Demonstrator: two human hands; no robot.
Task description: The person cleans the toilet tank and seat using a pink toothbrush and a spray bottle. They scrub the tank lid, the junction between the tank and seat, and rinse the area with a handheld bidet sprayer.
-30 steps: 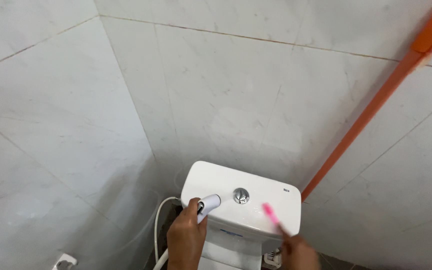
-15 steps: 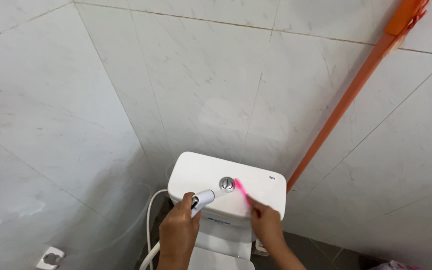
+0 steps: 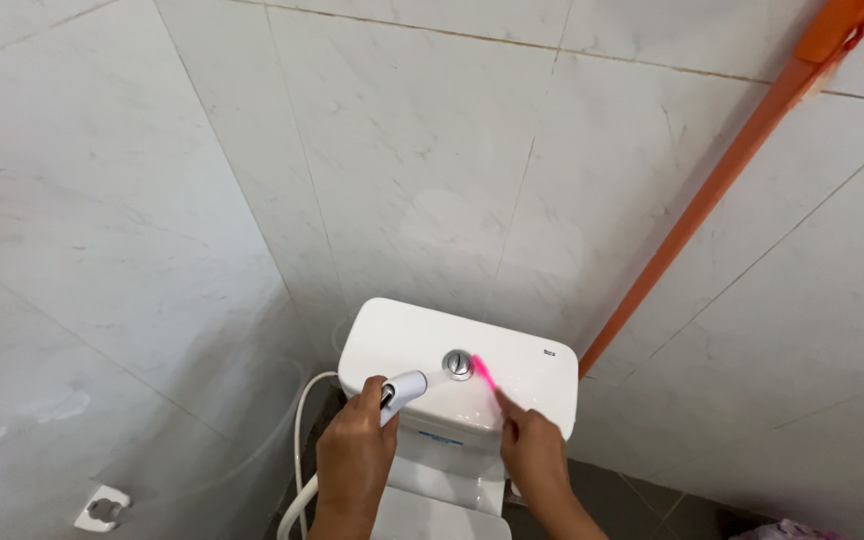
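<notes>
1. Where marble-look wall tiles meet in a corner: fill most of view, w/ orange pole leaning diagonally at R.
2. White toilet tank below centre, lid wet & glossy, chrome flush button in mid-lid.
3. White hose curving down at L of tank.
4. L hand clenched round white spray head, nozzle aimed at button, just beside it.
5. R hand pinching pink toothbrush, bristle end touching lid right by button.
6. Small white fitting low on L wall; pink item at bottom R corner, too cut off to ID.
</notes>
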